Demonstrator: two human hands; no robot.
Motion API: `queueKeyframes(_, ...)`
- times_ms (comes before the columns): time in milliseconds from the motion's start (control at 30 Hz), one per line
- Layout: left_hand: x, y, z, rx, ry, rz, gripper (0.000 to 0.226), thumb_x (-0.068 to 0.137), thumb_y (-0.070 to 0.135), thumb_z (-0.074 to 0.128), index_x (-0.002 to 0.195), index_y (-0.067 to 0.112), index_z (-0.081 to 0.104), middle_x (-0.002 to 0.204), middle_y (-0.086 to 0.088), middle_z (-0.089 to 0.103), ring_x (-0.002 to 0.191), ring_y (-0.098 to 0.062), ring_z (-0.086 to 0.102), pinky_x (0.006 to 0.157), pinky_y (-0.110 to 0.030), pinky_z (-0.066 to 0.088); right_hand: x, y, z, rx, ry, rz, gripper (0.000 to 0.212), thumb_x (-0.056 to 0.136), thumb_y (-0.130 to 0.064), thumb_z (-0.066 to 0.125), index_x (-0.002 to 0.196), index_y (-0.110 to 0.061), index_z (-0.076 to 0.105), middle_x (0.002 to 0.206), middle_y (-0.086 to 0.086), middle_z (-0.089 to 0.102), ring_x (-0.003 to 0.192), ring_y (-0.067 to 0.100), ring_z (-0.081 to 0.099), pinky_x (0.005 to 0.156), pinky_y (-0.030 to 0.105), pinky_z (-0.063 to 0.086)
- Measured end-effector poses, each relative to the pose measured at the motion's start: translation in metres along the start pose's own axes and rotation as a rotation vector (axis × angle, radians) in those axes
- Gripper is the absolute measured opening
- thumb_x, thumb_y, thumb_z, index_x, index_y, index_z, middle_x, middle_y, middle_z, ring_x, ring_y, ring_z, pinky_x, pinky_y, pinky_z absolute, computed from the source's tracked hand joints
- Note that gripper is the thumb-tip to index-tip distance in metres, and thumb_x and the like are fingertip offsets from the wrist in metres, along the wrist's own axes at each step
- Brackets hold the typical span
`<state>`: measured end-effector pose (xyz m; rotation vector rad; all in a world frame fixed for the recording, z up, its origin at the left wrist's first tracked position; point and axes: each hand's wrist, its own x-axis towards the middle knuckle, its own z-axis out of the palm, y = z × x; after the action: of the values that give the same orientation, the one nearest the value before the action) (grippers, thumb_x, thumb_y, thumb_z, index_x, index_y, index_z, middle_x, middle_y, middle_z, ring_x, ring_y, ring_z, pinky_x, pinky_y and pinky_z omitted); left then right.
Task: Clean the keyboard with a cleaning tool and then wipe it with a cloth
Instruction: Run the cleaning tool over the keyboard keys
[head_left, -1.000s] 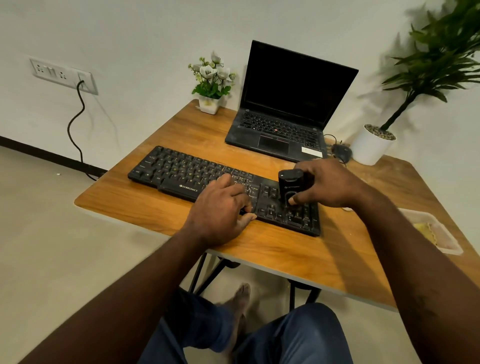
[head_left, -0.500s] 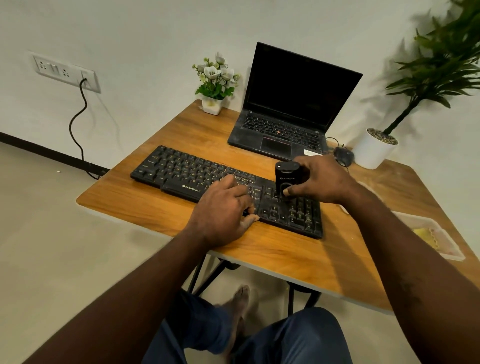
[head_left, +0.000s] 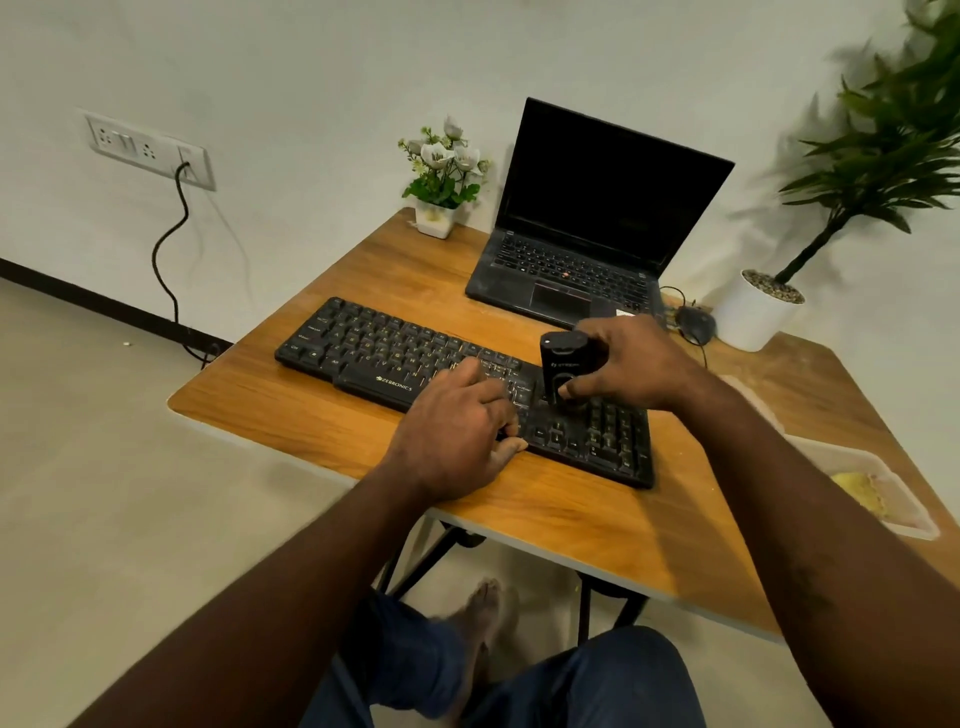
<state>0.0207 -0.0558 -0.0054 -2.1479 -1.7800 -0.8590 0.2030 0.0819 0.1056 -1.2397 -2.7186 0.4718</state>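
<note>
Keyboard: the keyboard (head_left: 395, 358) lies on the bench (head_left: 571, 519) in front of you, with its long axis running from far left to near right.
Cleaning tool: the cleaning tool (head_left: 563, 366) stands upright with its lower end on the keys towards the right end, just left of the number pad.
Right hand: your right hand (head_left: 634, 369) has its fingers wrapped round the tool, thumb on its near face.
Left hand: your left hand (head_left: 457, 421) rests on the middle keys with the fingers relaxed and the thumb at the front edge. It grasps nothing.
Relation that matters: most of the keyboard's length lies left of the tool, and your left hand sits just beside it on that side. A sweep leftward along the long axis would probably meet that hand first.
Cloth: a yellow piece (head_left: 860, 491) lies in the tray (head_left: 852, 462) at the bench's right edge, nearer your right arm. I cannot tell if it is the cloth.
</note>
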Motion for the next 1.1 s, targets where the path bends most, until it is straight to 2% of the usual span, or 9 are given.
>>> queueKeyframes(100,0.000,-0.001,0.000,-0.001,0.002,0.005,0.029,0.088,0.054,0.067,0.097,0.028,0.076,0.098,0.012,0.065,0.101,-0.014,0.045,0.081,-0.034,0.045,-0.005,-0.002,-0.002,0.024,-0.014,-0.022,0.038,0.076,-0.028,0.090,0.101,-0.037,0.064,0.097,-0.018,0.066,0.093,0.000,0.061,0.072,0.022,0.046)
queueKeyframes(200,-0.001,0.000,0.002,-0.003,0.011,0.010,0.029,0.088,0.053,0.069,0.098,0.027,0.076,0.097,0.012,0.064,0.100,-0.013,0.045,0.081,-0.033,0.044,-0.009,-0.004,0.004,0.013,0.093,-0.008,0.035,0.076,-0.028,0.089,0.099,-0.036,0.064,0.095,-0.017,0.066,0.093,0.005,0.063,0.073,0.026,0.049)
queueKeyframes(333,-0.001,0.000,0.002,0.019,0.032,0.037,0.031,0.087,0.052,0.069,0.099,0.024,0.077,0.097,0.010,0.065,0.099,-0.015,0.046,0.079,-0.034,0.045,-0.026,-0.010,0.002,0.090,-0.053,-0.063,0.034,0.074,-0.027,0.091,0.098,-0.036,0.068,0.095,-0.012,0.072,0.090,0.003,0.068,0.077,0.029,0.055)
queueKeyframes(433,-0.001,0.001,0.003,0.038,0.034,0.054,0.030,0.088,0.051,0.071,0.098,0.023,0.077,0.095,0.009,0.065,0.099,-0.015,0.045,0.078,-0.034,0.044,-0.042,-0.008,-0.005,0.227,0.136,-0.032,0.038,0.077,-0.027,0.089,0.105,-0.037,0.066,0.099,-0.014,0.071,0.091,0.000,0.067,0.072,0.022,0.051)
queueKeyframes(567,0.000,0.011,0.005,0.088,0.021,0.098,0.032,0.091,0.049,0.066,0.104,0.022,0.076,0.099,0.007,0.065,0.101,-0.016,0.045,0.079,-0.035,0.042,-0.053,-0.002,0.004,0.373,0.353,0.078,0.043,0.077,-0.027,0.088,0.113,-0.032,0.065,0.103,-0.011,0.070,0.094,0.003,0.065,0.076,0.028,0.054)
queueKeyframes(700,0.002,0.033,0.009,0.109,-0.036,0.148,0.035,0.094,0.050,0.058,0.112,0.024,0.074,0.106,0.006,0.064,0.105,-0.017,0.042,0.081,-0.036,0.039,-0.056,-0.004,0.016,0.456,0.446,0.149,0.036,0.079,-0.030,0.087,0.105,-0.031,0.062,0.096,-0.012,0.069,0.088,0.004,0.065,0.067,0.026,0.049)
queueKeyframes(800,-0.004,0.028,0.001,0.090,-0.114,0.195,0.038,0.095,0.053,0.057,0.122,0.030,0.070,0.118,0.007,0.062,0.117,-0.018,0.041,0.093,-0.041,0.039,-0.053,-0.003,0.021,0.474,0.445,0.174,0.037,0.080,-0.028,0.087,0.110,-0.026,0.065,0.096,-0.013,0.069,0.086,0.003,0.065,0.064,0.022,0.046)
queueKeyframes(967,-0.018,-0.052,-0.043,-0.011,0.089,-0.321,0.044,0.092,0.063,0.059,0.122,0.032,0.067,0.123,0.005,0.062,0.121,-0.018,0.042,0.100,-0.045,0.040,-0.044,0.001,0.026,0.423,0.386,0.194,0.040,0.080,-0.023,0.087,0.111,-0.025,0.062,0.094,-0.015,0.065,0.087,0.000,0.062,0.064,0.021,0.046)
queueKeyframes(1100,-0.025,-0.102,-0.062,0.169,-0.143,-0.428,0.096,0.080,0.094,0.036,0.149,0.027,0.047,0.151,0.001,0.044,0.137,-0.025,0.033,0.111,-0.050,0.035,-0.027,-0.012,0.041,0.387,0.361,0.195,0.042,0.080,-0.024,0.088,0.113,-0.026,0.063,0.098,-0.012,0.067,0.089,0.005,0.065,0.064,0.023,0.049)
